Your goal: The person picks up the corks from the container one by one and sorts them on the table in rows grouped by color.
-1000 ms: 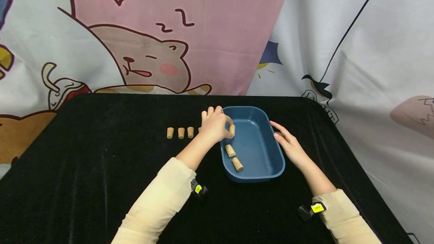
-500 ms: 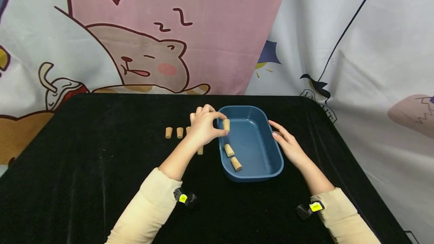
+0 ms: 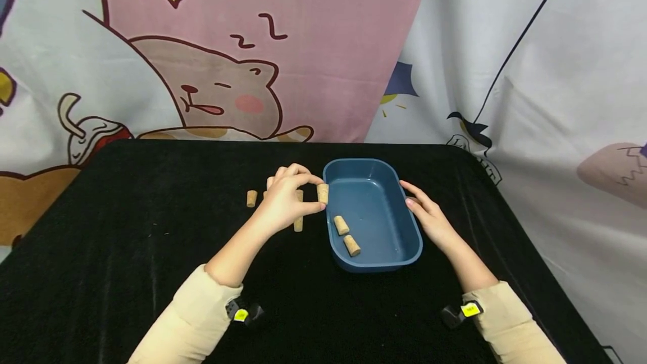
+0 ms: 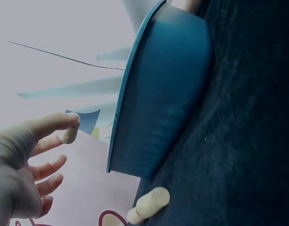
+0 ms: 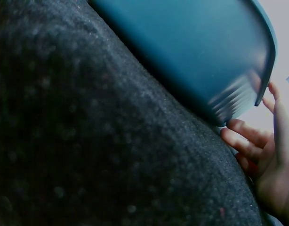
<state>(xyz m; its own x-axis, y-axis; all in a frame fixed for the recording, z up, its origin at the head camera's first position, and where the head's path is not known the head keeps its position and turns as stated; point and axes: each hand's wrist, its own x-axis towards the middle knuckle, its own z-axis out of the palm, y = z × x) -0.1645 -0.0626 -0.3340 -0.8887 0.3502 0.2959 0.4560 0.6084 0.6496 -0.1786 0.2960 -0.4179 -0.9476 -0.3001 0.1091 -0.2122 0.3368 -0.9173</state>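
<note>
My left hand (image 3: 283, 199) pinches a cork stopper (image 3: 322, 194) between thumb and forefinger, just at the left rim of a blue plastic tub (image 3: 376, 212). In the left wrist view that stopper (image 4: 70, 131) is held upraised, apart from the tub's wall (image 4: 163, 84). Two stoppers lie inside the tub along its left side, one (image 3: 341, 225) behind the other (image 3: 352, 245). My right hand (image 3: 432, 215) rests its fairly straight fingers against the tub's right side; the right wrist view shows the fingers (image 5: 248, 134) touching near its base and rim.
More cork stoppers stand on the black cloth-covered table (image 3: 151, 251) left of the tub, the leftmost stopper (image 3: 251, 198) in plain sight. Others are partly hidden behind my left hand, with one stopper (image 3: 299, 224) nearer me. A printed curtain (image 3: 328, 44) hangs behind the table.
My left hand has moved left, carrying the pinched stopper from over the tub's inside to its left rim. The two stoppers in the tub and my right hand have stayed put.
</note>
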